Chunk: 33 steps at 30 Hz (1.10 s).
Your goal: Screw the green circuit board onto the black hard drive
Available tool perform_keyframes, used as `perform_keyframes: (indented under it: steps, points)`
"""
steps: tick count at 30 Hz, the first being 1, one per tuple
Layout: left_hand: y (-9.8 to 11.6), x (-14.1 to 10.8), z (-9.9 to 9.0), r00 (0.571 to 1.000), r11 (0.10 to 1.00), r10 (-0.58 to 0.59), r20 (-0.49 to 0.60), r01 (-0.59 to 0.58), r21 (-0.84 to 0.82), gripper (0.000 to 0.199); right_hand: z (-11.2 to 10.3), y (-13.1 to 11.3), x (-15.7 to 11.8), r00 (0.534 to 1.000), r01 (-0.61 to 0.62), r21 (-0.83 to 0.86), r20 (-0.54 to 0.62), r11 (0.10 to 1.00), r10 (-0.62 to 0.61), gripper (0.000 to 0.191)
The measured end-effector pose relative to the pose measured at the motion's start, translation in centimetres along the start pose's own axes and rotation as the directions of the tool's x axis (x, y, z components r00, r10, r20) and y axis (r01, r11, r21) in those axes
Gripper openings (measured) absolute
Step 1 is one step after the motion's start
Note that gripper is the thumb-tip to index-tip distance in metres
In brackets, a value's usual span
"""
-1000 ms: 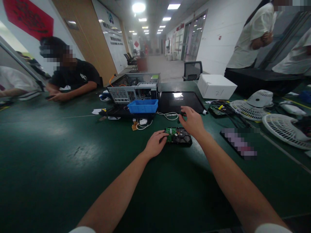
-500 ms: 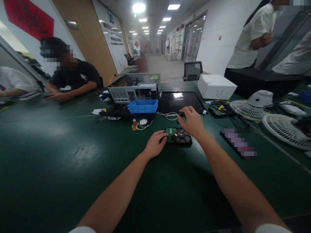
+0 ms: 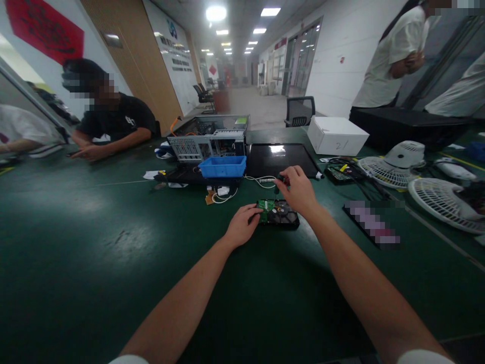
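A hard drive [image 3: 286, 215] lies on the green table with its green circuit board facing up. My left hand [image 3: 242, 225] grips the drive's left end, fingers over the board and thumb at the near side. Above the drive, my right hand [image 3: 298, 189] is closed around the handle of a small screwdriver [image 3: 276, 190]. The screwdriver stands nearly upright, its thin shaft pointing down at the board. Whether its tip sits in a screw is too small to tell.
Beyond the drive are a blue tray [image 3: 223, 167], an open computer case [image 3: 208, 139] and a flat black screen [image 3: 282, 159]. A white box [image 3: 337, 136], a phone-like object [image 3: 371, 224] and white fans [image 3: 447, 202] stand right. A person [image 3: 113, 116] sits at left.
My right hand's fingers have shifted slightly on the screwdriver, and its handle shows more clearly now. My left hand and the hard drive have stayed in place.
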<state>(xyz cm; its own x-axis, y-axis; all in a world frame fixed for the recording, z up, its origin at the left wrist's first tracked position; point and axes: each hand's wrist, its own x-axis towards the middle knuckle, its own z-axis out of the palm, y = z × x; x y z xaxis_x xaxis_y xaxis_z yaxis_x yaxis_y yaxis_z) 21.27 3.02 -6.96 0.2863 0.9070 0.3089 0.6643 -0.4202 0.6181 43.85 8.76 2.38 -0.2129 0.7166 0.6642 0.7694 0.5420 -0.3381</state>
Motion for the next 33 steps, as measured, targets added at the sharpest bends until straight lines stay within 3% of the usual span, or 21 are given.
perform_keyframes:
  steps: [14,25,33]
  points:
    - [0.1,0.0,-0.1,1.000,1.000,-0.001,0.007,0.001,0.004,0.031,1.3,0.9,-0.2,0.999,-0.018,0.062,-0.049,0.998,0.021,0.023]
    - [-0.3,0.1,0.3,1.000,1.000,0.007,-0.001,-0.007,0.008,0.031,0.8,0.2,-0.4,0.998,0.023,0.000,-0.052,1.000,-0.023,0.020]
    - [0.0,0.0,0.0,1.000,1.000,0.001,0.003,-0.001,0.008,0.031,1.3,0.4,-0.4,0.996,0.004,0.043,-0.091,0.999,0.000,0.026]
